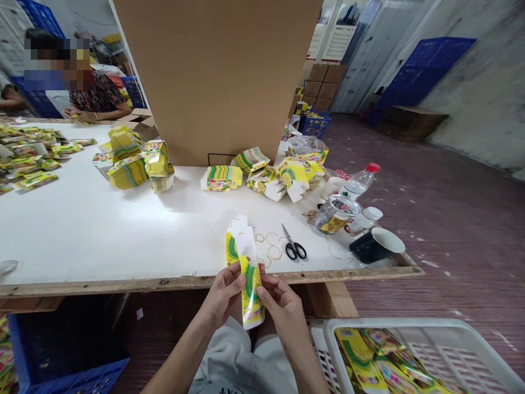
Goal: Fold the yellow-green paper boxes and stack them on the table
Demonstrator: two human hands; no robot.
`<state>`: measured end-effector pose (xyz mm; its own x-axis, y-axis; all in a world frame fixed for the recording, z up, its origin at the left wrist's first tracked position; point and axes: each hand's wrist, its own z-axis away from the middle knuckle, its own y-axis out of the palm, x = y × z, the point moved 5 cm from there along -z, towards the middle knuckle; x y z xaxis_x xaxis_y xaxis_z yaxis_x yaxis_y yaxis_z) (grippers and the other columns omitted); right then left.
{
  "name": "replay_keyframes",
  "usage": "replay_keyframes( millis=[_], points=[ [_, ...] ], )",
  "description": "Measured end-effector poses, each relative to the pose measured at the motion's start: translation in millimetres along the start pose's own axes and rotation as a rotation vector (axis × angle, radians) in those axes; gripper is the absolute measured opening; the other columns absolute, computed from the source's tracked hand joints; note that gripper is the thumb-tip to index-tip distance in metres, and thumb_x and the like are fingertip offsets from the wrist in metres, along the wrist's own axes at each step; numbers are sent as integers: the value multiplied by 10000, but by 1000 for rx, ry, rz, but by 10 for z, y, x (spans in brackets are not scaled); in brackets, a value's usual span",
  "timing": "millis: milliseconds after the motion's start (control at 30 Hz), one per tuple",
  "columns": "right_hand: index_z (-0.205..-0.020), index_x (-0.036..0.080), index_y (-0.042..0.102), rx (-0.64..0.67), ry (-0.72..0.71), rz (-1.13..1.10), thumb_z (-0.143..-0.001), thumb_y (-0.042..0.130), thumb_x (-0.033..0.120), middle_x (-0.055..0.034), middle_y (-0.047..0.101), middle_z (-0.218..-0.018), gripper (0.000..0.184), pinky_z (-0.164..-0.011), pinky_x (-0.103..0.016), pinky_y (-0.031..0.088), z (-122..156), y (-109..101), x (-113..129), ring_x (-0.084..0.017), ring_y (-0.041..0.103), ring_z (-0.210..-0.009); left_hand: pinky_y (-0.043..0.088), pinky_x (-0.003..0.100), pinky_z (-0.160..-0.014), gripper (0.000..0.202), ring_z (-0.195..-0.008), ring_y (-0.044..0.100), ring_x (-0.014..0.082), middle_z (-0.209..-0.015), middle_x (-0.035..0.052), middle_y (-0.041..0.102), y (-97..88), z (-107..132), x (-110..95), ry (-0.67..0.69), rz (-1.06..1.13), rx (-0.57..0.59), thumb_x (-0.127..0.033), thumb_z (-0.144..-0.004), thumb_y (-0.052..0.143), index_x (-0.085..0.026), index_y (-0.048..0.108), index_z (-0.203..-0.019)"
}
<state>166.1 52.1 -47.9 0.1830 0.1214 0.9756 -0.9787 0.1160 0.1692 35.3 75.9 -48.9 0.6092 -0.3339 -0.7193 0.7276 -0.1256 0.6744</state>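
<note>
A flat yellow-and-green printed carton (251, 293) is held upright at the table's front edge, its white end flaps standing up at the top. My left hand (226, 290) pinches its left side with thumb and fingers. On the other side, my right hand (281, 295) grips its right edge, thumb on the printed face. Just behind it, another yellow carton (231, 247) lies on the white table (123, 235), partly hidden. To the right are several loose rubber bands (274, 251) and scissors (294, 247) with black handles.
Bundled cartons (223, 178) line the table's back, before a tall cardboard sheet (221, 76). A black mug (375, 246), a clear jar (334, 214) and bottles crowd the right corner. A white basket (410, 324) with packets stands lower right. Across the table sits a person (100, 93).
</note>
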Motion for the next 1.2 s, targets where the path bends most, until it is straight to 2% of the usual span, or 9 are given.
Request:
replay_keyframes(
  millis=[233, 400, 500, 700, 800, 900, 967, 1067, 1200],
  points=[
    [-821, 186, 639, -76, -40, 110, -782, 735, 478, -55, 723, -765, 310, -628, -318, 548, 72, 3, -32, -212, 656, -658, 537, 336, -880, 475, -953, 712, 238, -1021, 99, 763, -63, -4, 52, 73, -130, -139, -372, -711, 817, -159, 638, -1097],
    [-1329, 232, 480, 36, -122, 173, -842, 695, 394, -84, 709, -1080, 557, -793, -328, 551, 72, -11, 62, -209, 676, -844, 537, 285, -789, 662, -940, 704, 211, -1072, 90, 736, -9, 114, -110, 147, -346, -11, -335, -846, 697, -251, 337, -1395],
    [-1340, 255, 489, 174, -111, 132, -872, 655, 394, -66, 705, -1089, 516, -859, -322, 529, 68, -22, 172, -216, 671, -960, 539, 272, -737, 584, -893, 703, 212, -1075, 96, 722, 2, 187, -149, 62, -372, 97, -335, -855, 684, -241, 413, -1363],
    [-856, 205, 638, 175, -157, 238, -880, 626, 440, 3, 606, -712, 237, -579, -223, 458, 45, -103, 379, -155, 565, -644, 524, 240, -670, 413, -757, 692, 173, -859, 34, 732, 47, 251, -92, -59, -214, 172, -229, -700, 835, -202, 592, -1033],
    [-731, 195, 623, 120, -239, 302, -884, 629, 410, 3, 571, -690, 264, -589, -218, 446, 40, -123, 404, -148, 533, -644, 524, 261, -700, 614, -806, 713, 198, -915, 59, 751, 105, 271, -100, -56, -190, 183, -240, -719, 825, -250, 514, -1248],
    [-885, 213, 653, 46, -259, 256, -864, 666, 382, -15, 636, -767, 171, -641, -237, 495, 37, -165, 362, -169, 595, -698, 530, 330, -800, 751, -926, 712, 246, -1028, 92, 747, 135, 282, -103, -73, -199, 224, -284, -749, 801, -279, 422, -1397],
    [-1041, 236, 656, -5, -275, 239, -862, 670, 388, -42, 692, -867, 235, -726, -280, 532, 38, -208, 364, -198, 648, -787, 527, 343, -835, 606, -964, 699, 256, -1054, 98, 741, 102, 271, -95, -61, -268, 210, -302, -756, 788, -244, 547, -1309],
    [-989, 233, 736, 31, -342, 325, -903, 588, 449, -93, 721, -971, 276, -843, -360, 528, 48, -215, 446, -257, 656, -951, 526, 327, -851, 399, -1023, 665, 264, -1136, 103, 709, -4, 232, -117, 71, -484, 80, -299, -775, 760, -208, 675, -1154],
    [-1094, 204, 725, 126, -183, 408, -853, 644, 417, -39, 694, -748, 332, -631, -289, 526, 36, -164, 414, -207, 635, -692, 511, 362, -925, 401, -1034, 650, 268, -1206, 109, 670, -42, 216, -96, 147, -623, 35, -274, -808, 717, -217, 663, -1201]
  ],
)
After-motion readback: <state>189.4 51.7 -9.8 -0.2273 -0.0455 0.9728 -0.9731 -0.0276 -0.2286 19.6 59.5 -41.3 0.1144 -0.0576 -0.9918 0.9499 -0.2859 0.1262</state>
